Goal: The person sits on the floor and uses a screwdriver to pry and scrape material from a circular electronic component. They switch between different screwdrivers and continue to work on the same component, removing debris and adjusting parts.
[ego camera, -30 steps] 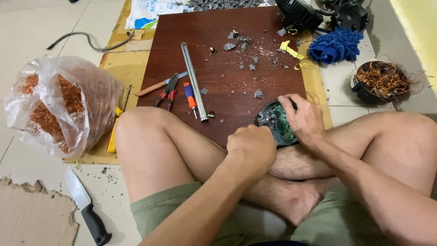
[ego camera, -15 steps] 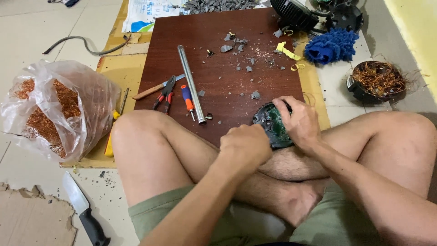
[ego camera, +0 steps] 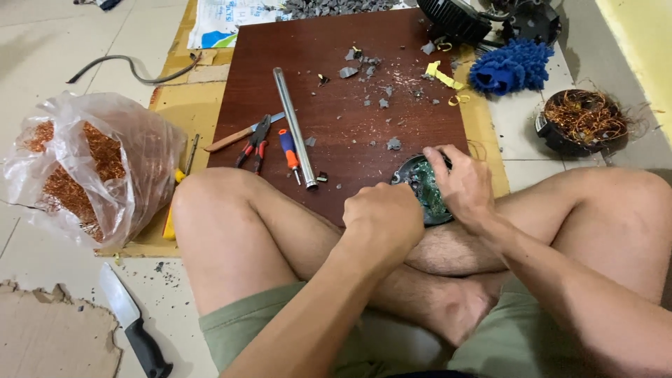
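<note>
Your left hand (ego camera: 383, 213) is a closed fist; what its fingers grip is hidden. At its 3 o'clock, your right hand (ego camera: 462, 185) curls its fingers (ego camera: 435, 159) over the round green circuit board (ego camera: 428, 196) at the brown board's (ego camera: 336, 105) near edge.

We sit on a tiled floor (ego camera: 42, 42) at a makeshift scrap-salvage spot. A bag of copper wire (ego camera: 77, 168), pliers (ego camera: 253, 140) and a wooden board (ego camera: 336, 105) show it.

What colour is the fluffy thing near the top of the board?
The fluffy thing is bright blue; the head view shows it.
</note>
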